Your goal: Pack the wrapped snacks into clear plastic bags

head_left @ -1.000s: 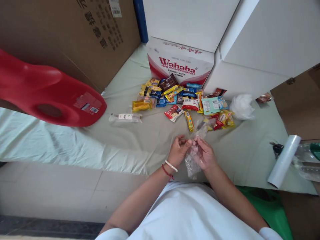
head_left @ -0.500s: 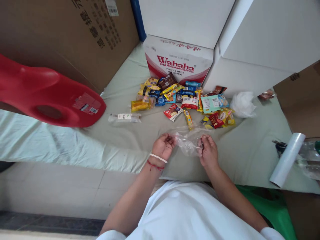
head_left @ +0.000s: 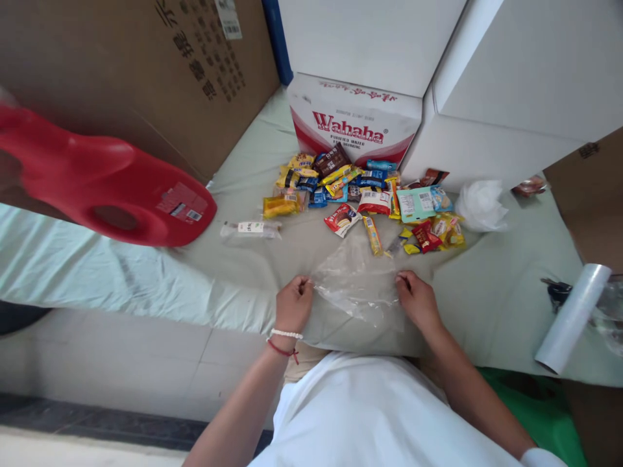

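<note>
A clear plastic bag (head_left: 357,279) is spread between my two hands, above the cloth-covered surface. My left hand (head_left: 294,303), with a white beaded bracelet and a red cord at the wrist, pinches the bag's left edge. On the opposite edge, the fingers of my right hand (head_left: 417,299) are closed in a pinch. Just beyond the bag lie a yellow snack stick (head_left: 373,235), a red and white snack packet (head_left: 342,220) and a small dark red packet (head_left: 427,236).
Several wrapped snacks (head_left: 335,178) are heaped against a Wahaba-style white and red carton (head_left: 357,120). A red jug (head_left: 121,188) lies at left beside a brown cardboard box (head_left: 121,84). A film roll (head_left: 573,319), crumpled white plastic (head_left: 481,206) and a long clear packet (head_left: 250,229) lie around.
My hands have moved apart, the left one going left and the right one slightly right. The bag, bunched up between them before, is now stretched out wide.
</note>
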### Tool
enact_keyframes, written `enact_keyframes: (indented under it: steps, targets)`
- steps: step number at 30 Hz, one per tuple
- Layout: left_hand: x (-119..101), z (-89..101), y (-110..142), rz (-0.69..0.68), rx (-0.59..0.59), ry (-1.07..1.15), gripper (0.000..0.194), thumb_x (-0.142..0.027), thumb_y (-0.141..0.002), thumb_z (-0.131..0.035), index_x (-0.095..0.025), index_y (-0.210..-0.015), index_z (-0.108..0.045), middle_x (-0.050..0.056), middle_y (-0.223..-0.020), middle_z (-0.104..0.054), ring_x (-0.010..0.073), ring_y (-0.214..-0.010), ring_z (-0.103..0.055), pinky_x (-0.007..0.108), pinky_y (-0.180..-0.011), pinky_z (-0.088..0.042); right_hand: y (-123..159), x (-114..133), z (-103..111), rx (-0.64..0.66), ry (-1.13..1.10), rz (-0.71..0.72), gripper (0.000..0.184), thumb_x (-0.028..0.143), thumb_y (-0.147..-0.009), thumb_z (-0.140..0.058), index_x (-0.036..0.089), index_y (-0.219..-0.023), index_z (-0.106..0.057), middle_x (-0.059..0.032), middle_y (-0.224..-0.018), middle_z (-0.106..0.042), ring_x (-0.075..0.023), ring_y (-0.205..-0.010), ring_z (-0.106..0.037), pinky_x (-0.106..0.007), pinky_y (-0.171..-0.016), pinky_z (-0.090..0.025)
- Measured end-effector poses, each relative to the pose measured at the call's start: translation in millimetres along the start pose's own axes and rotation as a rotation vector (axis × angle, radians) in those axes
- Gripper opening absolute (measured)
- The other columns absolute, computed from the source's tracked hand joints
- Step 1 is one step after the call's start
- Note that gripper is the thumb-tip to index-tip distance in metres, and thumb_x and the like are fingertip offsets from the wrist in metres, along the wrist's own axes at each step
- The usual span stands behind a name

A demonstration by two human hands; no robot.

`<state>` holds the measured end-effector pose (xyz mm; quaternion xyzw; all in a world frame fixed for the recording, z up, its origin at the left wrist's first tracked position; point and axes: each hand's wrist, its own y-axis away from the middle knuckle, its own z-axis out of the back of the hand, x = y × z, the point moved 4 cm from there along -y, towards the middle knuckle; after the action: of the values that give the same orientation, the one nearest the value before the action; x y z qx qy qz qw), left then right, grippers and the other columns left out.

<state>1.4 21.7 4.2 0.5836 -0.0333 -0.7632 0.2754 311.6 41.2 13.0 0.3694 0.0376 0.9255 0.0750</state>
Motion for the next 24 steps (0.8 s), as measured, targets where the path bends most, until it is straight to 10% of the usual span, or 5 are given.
enact_keyframes:
  steps: [5,11,14,18,24]
  targets:
    - [3.3,-4.9,-3.0,-0.093,0.082,-0.199,0.025,-0.043,-0.084,-0.054,-0.022,-0.077,-0.063,-0.003,-0.055,-0.059,0.0153,-0.055,-0.054,0.024,-0.054,-0.036,12.4,47.0,44.1,-0.352,0.266,0.336,0.031,0.031,-0.094,-0.052,0.015,-0.117,-0.066,-0.0145,-0.109,-0.062,-0.028,-0.104,-0.057,-0.043,-0.092,-0.048]
    - [5.2,-16.9,-5.0,0.015,0.183,-0.07,0.018,-0.037,-0.083,-0.056,-0.021,-0.092,-0.056,-0.004,-0.06,-0.06,0.0134,-0.043,-0.051,0.024,-0.047,-0.037,30.8,106.2,-21.9,0.39,0.451,0.717,0.021,0.016,-0.095,-0.055,0.024,-0.102,-0.074,-0.0072,-0.104,-0.068,-0.0226,-0.1,-0.057,-0.033,-0.085,-0.048]
    - [-1.6,-12.0,1.6,0.04,0.096,0.072,0.033,-0.025,-0.076,-0.06,-0.022,-0.106,-0.046,-0.001,-0.081,-0.064,0.0138,-0.052,-0.059,0.026,-0.051,-0.046,39.4,113.4,-52.2,0.444,0.512,0.788,0.036,0.022,-0.098,-0.054,0.026,-0.132,-0.065,-0.0077,-0.144,-0.057,-0.026,-0.116,-0.056,-0.039,-0.093,-0.049]
    - [-38.0,-2.7,32.4,-0.38,-0.192,-0.052,0.03,-0.014,-0.073,-0.06,-0.021,-0.101,-0.053,0.007,-0.108,-0.058,0.0191,-0.094,-0.064,0.033,-0.077,-0.055,44.2,108.1,-69.7,0.458,0.55,0.728,0.053,0.019,-0.097,-0.051,0.028,-0.15,-0.05,-0.0093,-0.163,-0.037,-0.0229,-0.106,-0.064,-0.038,-0.089,-0.052]
    - [-63.2,-64.2,49.9,-0.751,0.394,-0.297,0.025,-0.009,-0.084,-0.046,-0.021,-0.088,-0.067,0.008,-0.108,-0.068,0.0213,-0.109,-0.063,0.04,-0.101,-0.052,48.8,104.0,-83.1,0.537,0.562,0.742,0.033,0.017,-0.1,-0.046,0.014,-0.122,-0.071,-0.015,-0.131,-0.068,-0.0282,-0.119,-0.059,-0.041,-0.097,-0.048]
